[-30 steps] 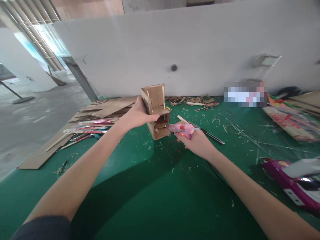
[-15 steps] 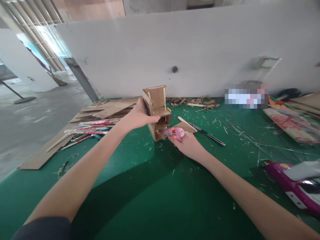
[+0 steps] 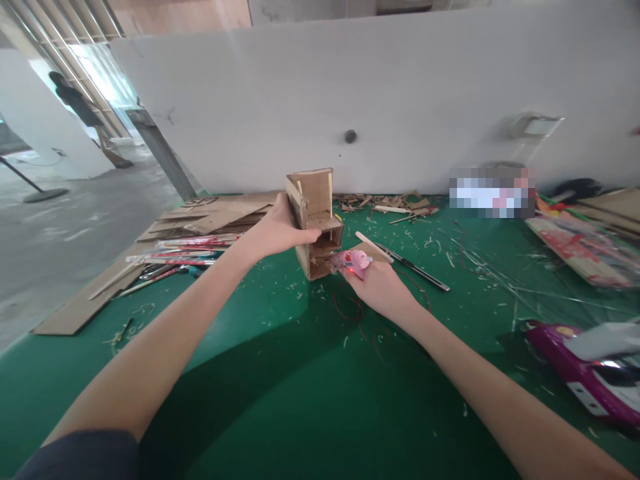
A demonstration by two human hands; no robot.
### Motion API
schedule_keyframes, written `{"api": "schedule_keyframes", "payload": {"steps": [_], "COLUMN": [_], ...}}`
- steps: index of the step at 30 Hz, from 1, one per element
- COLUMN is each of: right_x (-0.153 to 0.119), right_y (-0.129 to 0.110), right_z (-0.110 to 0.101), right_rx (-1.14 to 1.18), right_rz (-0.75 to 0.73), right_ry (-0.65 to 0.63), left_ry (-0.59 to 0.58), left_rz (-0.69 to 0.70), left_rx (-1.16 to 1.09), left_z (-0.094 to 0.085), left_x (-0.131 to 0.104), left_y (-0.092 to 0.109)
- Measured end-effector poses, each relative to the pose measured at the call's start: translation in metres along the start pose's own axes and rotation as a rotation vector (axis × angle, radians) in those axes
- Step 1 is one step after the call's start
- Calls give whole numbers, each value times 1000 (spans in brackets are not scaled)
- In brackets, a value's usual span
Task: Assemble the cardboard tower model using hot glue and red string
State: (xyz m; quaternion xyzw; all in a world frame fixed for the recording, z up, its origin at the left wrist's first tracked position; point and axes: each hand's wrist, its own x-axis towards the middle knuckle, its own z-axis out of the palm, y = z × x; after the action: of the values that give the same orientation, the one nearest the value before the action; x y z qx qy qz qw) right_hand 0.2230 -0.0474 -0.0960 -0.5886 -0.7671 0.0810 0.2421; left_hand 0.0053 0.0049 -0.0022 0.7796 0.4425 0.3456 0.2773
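A small cardboard box structure [image 3: 317,193], with open compartments and wooden sticks inside its upper part, is held up over the green table. My left hand [image 3: 280,230] grips its left side, thumb across the front edge. In my right hand [image 3: 377,283] is a pink hot glue gun [image 3: 356,261] with a small red light lit. Its front end reaches to the lower opening of the box; the tip itself is hard to make out. Behind the right hand lie a cardboard piece [image 3: 369,252] and a wooden stick [image 3: 367,241].
A black utility knife [image 3: 420,272] lies to the right. Flat cardboard sheets [image 3: 220,220] and wrapped packets [image 3: 185,250] are at the left. A purple device [image 3: 565,363] stands at right. Cardboard scraps [image 3: 390,203] line the wall [image 3: 400,87]. A person [image 3: 75,103] is far back left.
The glue gun has shifted slightly at the lower opening of the box. My left hand keeps its hold on the box. A person in the left background shows more fully.
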Motion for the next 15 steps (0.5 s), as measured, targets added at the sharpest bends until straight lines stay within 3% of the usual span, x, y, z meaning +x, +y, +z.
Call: {"api": "schedule_keyframes", "payload": {"steps": [6, 15], "right_x": [0, 3], "right_y": [-8, -6], "right_z": [0, -6], "right_rx": [42, 14], "right_rz": [-18, -22], "right_ry": [-15, 10], "left_ry": [3, -17], "left_rz": [-62, 20], "left_rx": [13, 14], "left_z": [1, 0], "left_x": [-1, 0], "left_y": [5, -2]}}
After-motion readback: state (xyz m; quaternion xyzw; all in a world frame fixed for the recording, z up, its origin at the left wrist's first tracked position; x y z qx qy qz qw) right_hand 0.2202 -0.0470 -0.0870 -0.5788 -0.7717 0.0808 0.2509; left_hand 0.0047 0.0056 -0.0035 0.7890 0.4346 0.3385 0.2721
